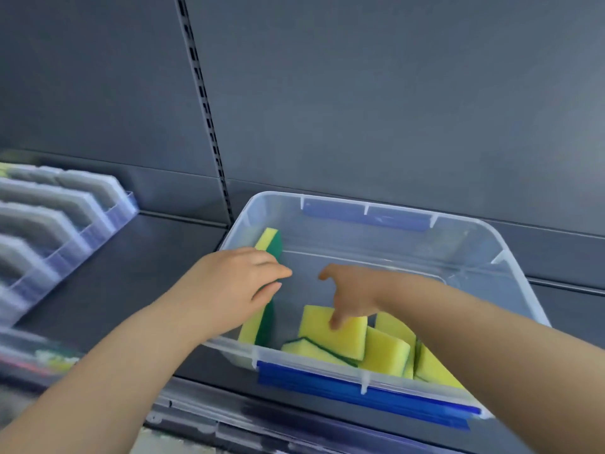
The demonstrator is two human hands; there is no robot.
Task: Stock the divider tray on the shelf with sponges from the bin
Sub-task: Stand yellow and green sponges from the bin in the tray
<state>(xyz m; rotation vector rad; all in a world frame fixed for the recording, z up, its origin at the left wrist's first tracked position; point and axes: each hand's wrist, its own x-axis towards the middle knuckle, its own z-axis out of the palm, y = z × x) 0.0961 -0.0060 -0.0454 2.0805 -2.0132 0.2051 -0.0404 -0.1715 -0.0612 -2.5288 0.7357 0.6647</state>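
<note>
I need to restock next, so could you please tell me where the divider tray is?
In the head view, the divider tray sits on the shelf at far left, left of the clear bin.

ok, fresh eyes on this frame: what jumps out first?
The bright yellow sponges piled in the near part of the clear bin on the shelf, with the right hand pressing a fingertip onto the top one. The left hand reaches over the bin's left wall at a yellow-and-green sponge standing against it. At far left sits the blurred divider tray.
</note>
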